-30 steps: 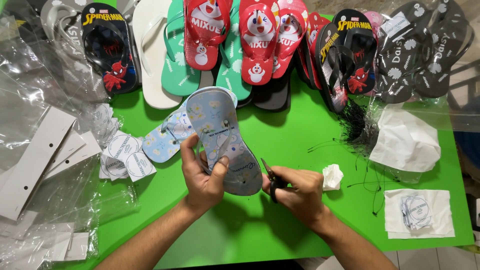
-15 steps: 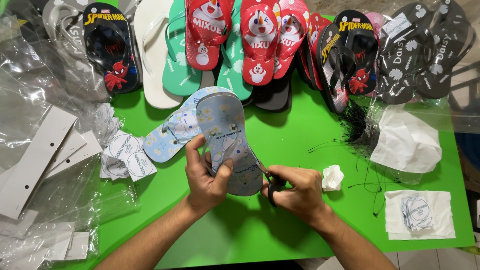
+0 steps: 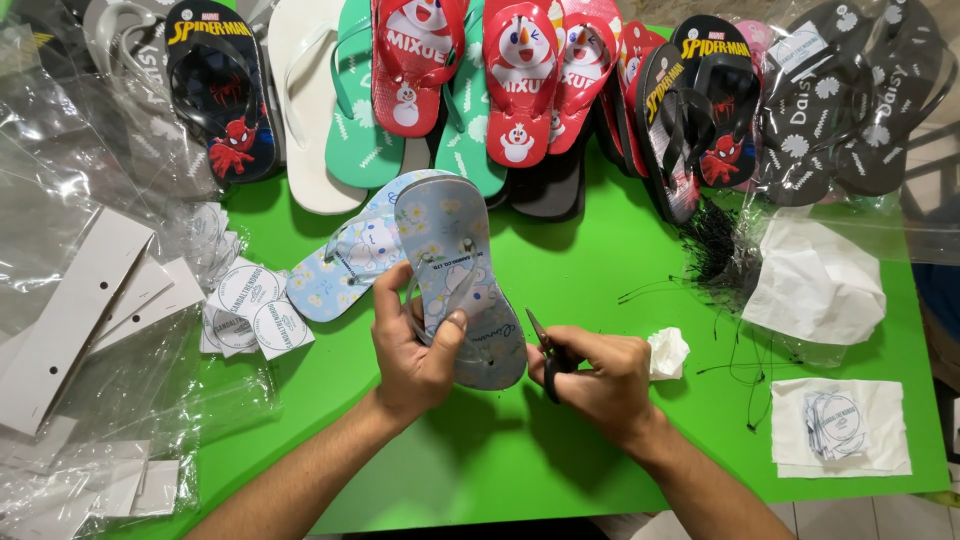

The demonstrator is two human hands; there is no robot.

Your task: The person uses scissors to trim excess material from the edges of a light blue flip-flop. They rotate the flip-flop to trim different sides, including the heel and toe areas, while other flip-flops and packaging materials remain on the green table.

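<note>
- Both hands are at work at the near middle of the counter (image 3: pixel 560 440): my left hand (image 3: pixel 415 350) is curled round the blue flip-flop (image 3: pixel 462 290), thumb pressed on its sole and fingers hooked behind, while my right hand (image 3: pixel 600 375) is closed round small dark scissors (image 3: pixel 545 355).
- That flip-flop stands sole towards me, just ahead of my left hand; its long axis runs away from me, heel end low beside the scissors, toe end far.
- Scissor tips point up and left at the heel edge, very near it; I cannot tell if they touch. My right hand is the nearer to that edge.
- One matching blue flip-flop (image 3: pixel 345 265) lies flat behind and left of the held one, partly hidden by it.
- One crumpled white wad (image 3: pixel 668 352) sits just right of my right hand.
- Left of my left hand: a loose pile of round white tags (image 3: pixel 250 305), too overlapped to count, then white card strips (image 3: pixel 80 310) under clear plastic.
- Far right: one white cloth (image 3: pixel 815 285), one white sheet (image 3: pixel 845 425), loose black threads (image 3: pixel 740 350).
- Beyond everything, a row of flip-flops (image 3: pixel 520 80) in red, green, white, black.
</note>
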